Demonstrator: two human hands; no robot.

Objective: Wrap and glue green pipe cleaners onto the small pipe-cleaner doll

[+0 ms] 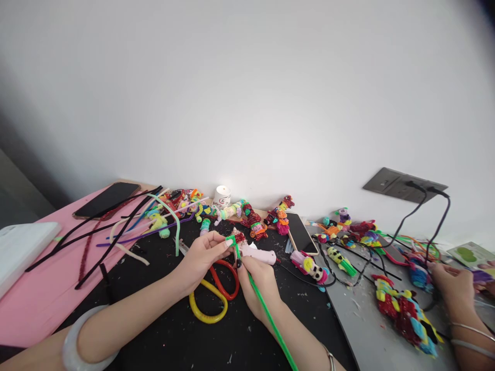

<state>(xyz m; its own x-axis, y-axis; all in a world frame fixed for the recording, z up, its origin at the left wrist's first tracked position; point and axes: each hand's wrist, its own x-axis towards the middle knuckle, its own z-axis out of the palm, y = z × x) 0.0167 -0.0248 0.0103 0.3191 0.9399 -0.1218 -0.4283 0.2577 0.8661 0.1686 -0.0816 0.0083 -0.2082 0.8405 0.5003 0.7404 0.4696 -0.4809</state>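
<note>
My left hand (207,257) pinches the bent upper end of a green pipe cleaner (260,296) between thumb and fingertips. My right hand (258,283) grips the same stem just below the bend, and its long tail runs down over my right forearm. A small piece of red tinsel (240,238) shows at the bent end; whether it is joined to the green stem I cannot tell. Behind my right hand lies a pale pink glue gun (261,254), partly hidden. Under my hands, scissors (209,309) with one yellow and one red handle loop lie on the black mat (162,319).
Loose pipe cleaners (127,232) and a dark phone (107,200) lie on a pink board (23,319) at left. A paper cup (222,196), several fuzzy figures (253,221) and another phone (302,234) stand or lie behind. At right are cables (402,229) and another person's hand (454,286).
</note>
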